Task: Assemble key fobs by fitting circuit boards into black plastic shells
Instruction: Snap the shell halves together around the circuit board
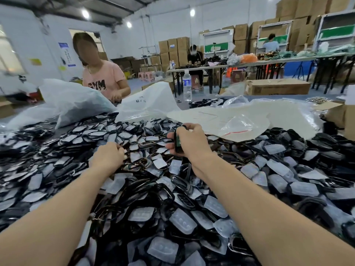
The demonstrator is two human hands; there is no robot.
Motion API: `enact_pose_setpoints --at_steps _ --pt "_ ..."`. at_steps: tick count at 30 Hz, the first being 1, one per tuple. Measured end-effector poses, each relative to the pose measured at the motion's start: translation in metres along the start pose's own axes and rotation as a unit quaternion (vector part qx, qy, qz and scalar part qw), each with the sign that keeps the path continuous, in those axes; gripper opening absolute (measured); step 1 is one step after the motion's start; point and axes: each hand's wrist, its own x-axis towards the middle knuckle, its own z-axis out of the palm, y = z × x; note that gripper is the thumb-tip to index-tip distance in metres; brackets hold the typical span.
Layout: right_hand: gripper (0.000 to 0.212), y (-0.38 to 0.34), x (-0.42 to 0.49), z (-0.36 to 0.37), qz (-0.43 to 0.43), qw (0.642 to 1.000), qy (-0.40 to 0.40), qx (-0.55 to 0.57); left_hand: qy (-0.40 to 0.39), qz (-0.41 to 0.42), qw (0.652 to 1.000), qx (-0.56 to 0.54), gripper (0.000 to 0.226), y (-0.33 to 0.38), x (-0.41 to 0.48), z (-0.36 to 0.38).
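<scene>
A big heap of black plastic shells [172,189] with translucent button pads covers the table in front of me. My right hand [189,141] grips a black key fob shell [177,140] held upright above the heap; a green circuit board shows inside it. My left hand [108,156] reaches down into the heap to the left, its fingers curled among the shells; I cannot tell whether it holds one.
White plastic bags [76,100] and a clear zip bag [240,125] lie beyond the heap. A person in a pink shirt [103,79] works across the table. A water bottle [187,85] stands behind, and a cardboard box [345,120] sits at the right edge.
</scene>
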Motion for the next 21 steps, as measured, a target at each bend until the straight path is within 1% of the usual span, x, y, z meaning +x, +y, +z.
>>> enact_pose_setpoints --at_steps 2,4,6,8,13,15,18,21 --pt "0.018 0.005 0.003 0.012 0.005 1.0 0.012 -0.012 0.012 -0.009 1.0 0.017 0.03 -0.004 0.01 0.002" --pt "0.017 0.012 0.004 0.024 0.011 1.0 0.003 -0.019 0.021 -0.007 0.999 0.049 0.032 -0.005 0.017 0.006" --pt "0.019 0.015 0.006 0.033 0.013 1.0 -0.012 -0.016 0.03 0.008 0.995 0.09 0.037 -0.005 0.024 0.012" --pt "0.02 0.014 0.009 0.034 0.009 1.0 -0.016 -0.017 0.045 0.025 0.99 0.133 0.038 -0.006 0.032 0.019" --pt "0.011 0.011 0.014 0.025 -0.011 0.999 -0.016 -0.039 0.062 0.049 0.972 0.219 0.034 -0.008 0.05 0.03" --pt "0.012 0.011 0.015 0.022 -0.015 0.999 -0.015 -0.044 0.076 0.058 0.968 0.232 0.033 -0.009 0.055 0.032" --pt "0.011 0.01 0.018 0.018 -0.021 0.999 -0.013 -0.049 0.082 0.058 0.971 0.215 0.035 -0.011 0.061 0.034" --pt "0.011 0.01 0.021 0.017 -0.026 0.998 -0.012 -0.054 0.085 0.065 0.972 0.21 0.03 -0.016 0.064 0.035"
